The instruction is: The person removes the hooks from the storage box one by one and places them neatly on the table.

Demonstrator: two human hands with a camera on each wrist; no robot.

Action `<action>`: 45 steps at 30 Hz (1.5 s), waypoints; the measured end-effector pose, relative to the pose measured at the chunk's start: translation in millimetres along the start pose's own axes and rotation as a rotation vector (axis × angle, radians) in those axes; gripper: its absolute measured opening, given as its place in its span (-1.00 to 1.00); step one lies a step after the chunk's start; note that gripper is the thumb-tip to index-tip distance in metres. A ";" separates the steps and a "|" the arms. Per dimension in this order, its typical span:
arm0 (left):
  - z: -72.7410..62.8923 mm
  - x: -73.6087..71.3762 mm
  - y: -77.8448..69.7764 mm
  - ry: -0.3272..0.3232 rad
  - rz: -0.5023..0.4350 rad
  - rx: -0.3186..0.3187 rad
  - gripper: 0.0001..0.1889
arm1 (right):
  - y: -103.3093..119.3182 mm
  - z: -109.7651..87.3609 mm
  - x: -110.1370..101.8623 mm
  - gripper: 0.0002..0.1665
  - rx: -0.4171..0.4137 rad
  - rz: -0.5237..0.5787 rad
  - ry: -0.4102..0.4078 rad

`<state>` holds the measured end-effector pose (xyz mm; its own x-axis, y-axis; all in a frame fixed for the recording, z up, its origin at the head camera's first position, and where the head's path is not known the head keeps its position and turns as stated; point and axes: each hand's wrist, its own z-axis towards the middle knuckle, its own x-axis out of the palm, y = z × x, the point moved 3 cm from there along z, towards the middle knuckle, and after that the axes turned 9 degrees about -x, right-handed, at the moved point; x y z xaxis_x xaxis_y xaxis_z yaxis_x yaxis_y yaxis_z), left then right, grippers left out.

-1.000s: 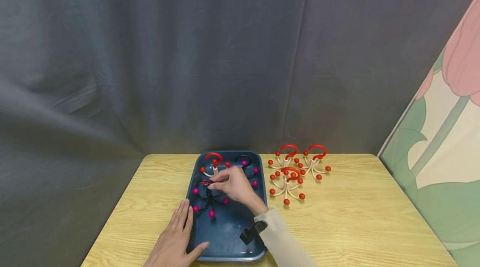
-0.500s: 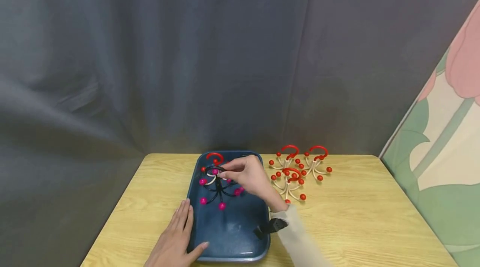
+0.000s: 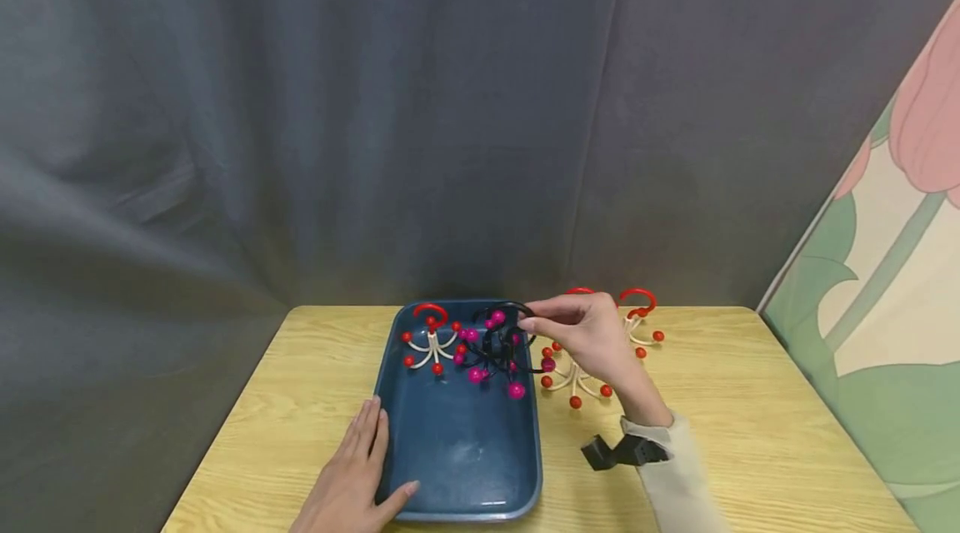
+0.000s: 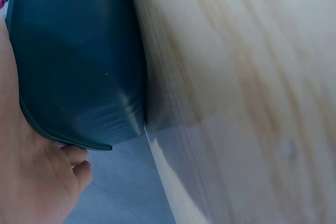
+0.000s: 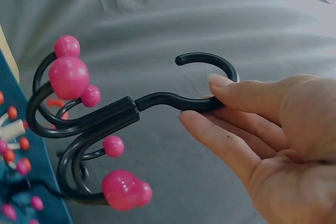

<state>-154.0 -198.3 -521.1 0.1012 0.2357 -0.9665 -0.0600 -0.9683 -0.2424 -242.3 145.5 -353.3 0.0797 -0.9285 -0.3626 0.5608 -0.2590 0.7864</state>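
Note:
In the head view, my right hand (image 3: 592,341) pinches the curved top of a black multi-arm hook hanger (image 5: 100,119) with pink ball tips, between thumb and fingers. The hanger is held up over the right rim of a blue tray (image 3: 457,450). Behind it in the tray is another black hanger (image 5: 26,184), partly hidden in the head view. A white hanger (image 3: 432,341) with a red hook and red balls stands at the tray's far left. My left hand (image 3: 348,470) rests on the tray's left rim, fingers straight, thumb over the near part.
Right of the tray, several white-and-red hangers stand on the wooden table (image 3: 712,416); my right hand partly covers them. A dark curtain (image 3: 450,117) hangs behind the table, with a flower-patterned panel (image 3: 885,283) at the right.
My right hand has carried the black hanger from the tray's left side to its right rim. The white hanger in the tray is uncovered now. My left hand has stayed put.

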 end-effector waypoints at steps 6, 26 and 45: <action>1.2 -1.7 0.9 -0.013 0.016 0.005 0.18 | -3.8 -20.2 -39.0 -0.73 0.038 -0.066 -0.041; 2.6 -3.2 0.4 0.021 0.010 -0.008 0.17 | -49.0 -92.3 -135.4 -0.61 0.203 -0.332 -0.137; 3.0 0.9 -1.5 0.041 -0.016 -0.037 0.17 | -117.0 -101.7 -145.3 -0.49 0.280 -0.229 -0.191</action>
<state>-156.8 -196.4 -521.9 0.1429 0.2481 -0.9581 -0.0212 -0.9671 -0.2535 -235.6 337.8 -443.4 -0.1902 -0.8643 -0.4655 0.2981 -0.5027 0.8115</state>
